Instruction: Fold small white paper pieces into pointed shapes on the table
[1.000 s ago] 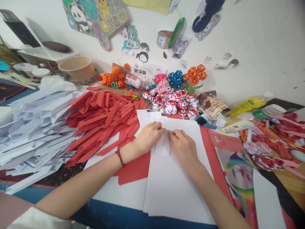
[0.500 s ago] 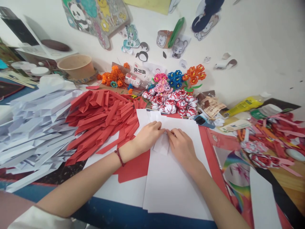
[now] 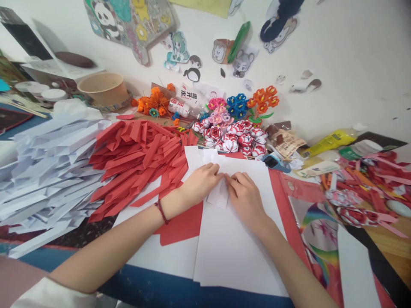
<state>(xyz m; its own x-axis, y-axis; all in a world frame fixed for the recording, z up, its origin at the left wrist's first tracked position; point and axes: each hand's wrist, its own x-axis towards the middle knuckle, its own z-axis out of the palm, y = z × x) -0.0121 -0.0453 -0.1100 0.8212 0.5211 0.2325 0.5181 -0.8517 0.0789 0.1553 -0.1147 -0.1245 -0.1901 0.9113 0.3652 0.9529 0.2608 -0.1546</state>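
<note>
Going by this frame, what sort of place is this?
Probably a blue-edged craft table, perhaps at home: long folded red paper strips, long folded white paper strips and rounded red-and-white flowers heaped on it.

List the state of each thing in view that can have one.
Left hand: fingers bent, closed on the paper
White paper strip: partly hidden by the fingers
Right hand: fingers bent, closed on the paper
White sheet: spread flat
White strips: folded, heaped
Red strips: folded, heaped
Clear bottle: on its side
Bowl: upright, uncovered
</note>
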